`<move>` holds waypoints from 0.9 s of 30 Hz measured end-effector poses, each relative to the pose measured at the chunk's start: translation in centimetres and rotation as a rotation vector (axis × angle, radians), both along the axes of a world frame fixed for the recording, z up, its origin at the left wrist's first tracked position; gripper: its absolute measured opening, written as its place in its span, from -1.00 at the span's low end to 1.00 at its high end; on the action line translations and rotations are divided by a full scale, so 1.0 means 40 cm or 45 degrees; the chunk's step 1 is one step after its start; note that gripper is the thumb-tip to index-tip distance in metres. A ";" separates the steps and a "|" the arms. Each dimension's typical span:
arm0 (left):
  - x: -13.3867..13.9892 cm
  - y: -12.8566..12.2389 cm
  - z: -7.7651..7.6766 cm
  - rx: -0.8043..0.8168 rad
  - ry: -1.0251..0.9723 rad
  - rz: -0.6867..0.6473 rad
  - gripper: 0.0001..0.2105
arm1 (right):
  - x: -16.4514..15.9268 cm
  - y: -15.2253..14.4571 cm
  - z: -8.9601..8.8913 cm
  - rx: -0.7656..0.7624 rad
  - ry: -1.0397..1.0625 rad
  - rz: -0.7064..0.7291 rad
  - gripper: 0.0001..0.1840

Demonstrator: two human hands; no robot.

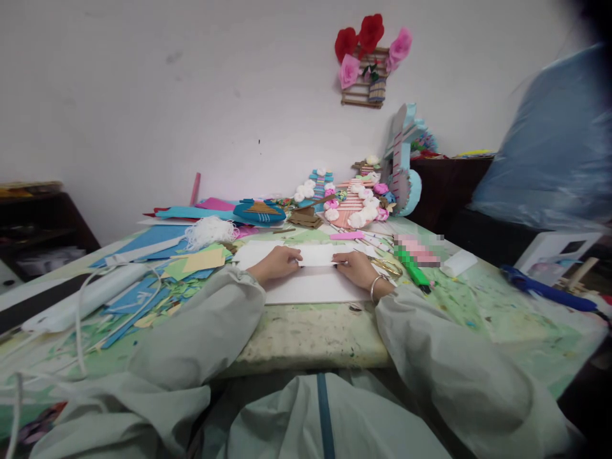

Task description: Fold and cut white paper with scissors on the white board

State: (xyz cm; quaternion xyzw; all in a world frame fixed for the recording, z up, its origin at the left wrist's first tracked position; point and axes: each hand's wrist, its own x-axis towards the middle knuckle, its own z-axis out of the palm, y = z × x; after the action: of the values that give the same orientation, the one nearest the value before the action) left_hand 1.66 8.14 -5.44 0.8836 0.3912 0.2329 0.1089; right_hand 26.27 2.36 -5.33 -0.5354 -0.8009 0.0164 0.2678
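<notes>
Between my two hands a small strip of white paper (317,255) is stretched out, just above larger white sheets (306,290) on the table. My left hand (276,264) pinches the strip's left end between thumb and fingers. At the other end my right hand (356,269), with a bracelet at the wrist, pinches it the same way. Gold-handled scissors (388,266) lie right beside my right hand, partly hidden by it. A green utility knife (414,270) rests a little further right.
Paper scraps (184,287), white string (210,233) and a white power strip (90,299) with a cable cover the table's left. Flower-decorated crafts (354,204) stand at the back. A blue glue gun (549,290) and a white roll (459,262) lie right.
</notes>
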 end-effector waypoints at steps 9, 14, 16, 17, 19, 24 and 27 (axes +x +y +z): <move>0.002 -0.021 0.022 -0.047 0.290 0.028 -0.38 | -0.001 0.000 0.004 -0.014 -0.038 -0.029 -0.68; 0.007 -0.016 0.026 -0.097 0.454 -0.084 -0.32 | -0.004 -0.001 0.004 -0.024 -0.050 -0.047 -0.67; 0.009 -0.011 0.032 -0.081 0.447 -0.054 -0.31 | -0.005 -0.002 0.005 -0.029 -0.055 -0.052 -0.67; 0.010 -0.007 0.037 -0.085 0.439 -0.036 -0.31 | -0.006 -0.003 0.005 -0.032 -0.057 -0.055 -0.66; 0.007 0.006 0.046 -0.133 0.413 -0.030 -0.33 | -0.008 -0.004 0.007 -0.040 -0.058 -0.063 -0.66; -0.019 0.060 0.055 -0.427 -0.054 -0.071 -0.57 | -0.010 -0.007 0.009 -0.045 -0.057 -0.070 -0.66; -0.026 0.088 0.044 -0.495 -0.445 0.048 -0.69 | -0.010 -0.007 0.008 -0.052 -0.054 -0.076 -0.65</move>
State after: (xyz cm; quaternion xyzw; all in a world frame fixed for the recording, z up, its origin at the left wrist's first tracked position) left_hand 0.63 11.67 -3.66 0.7851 0.4201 0.3045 0.3381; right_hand 25.89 2.09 -5.02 -0.5647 -0.7894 0.0135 0.2403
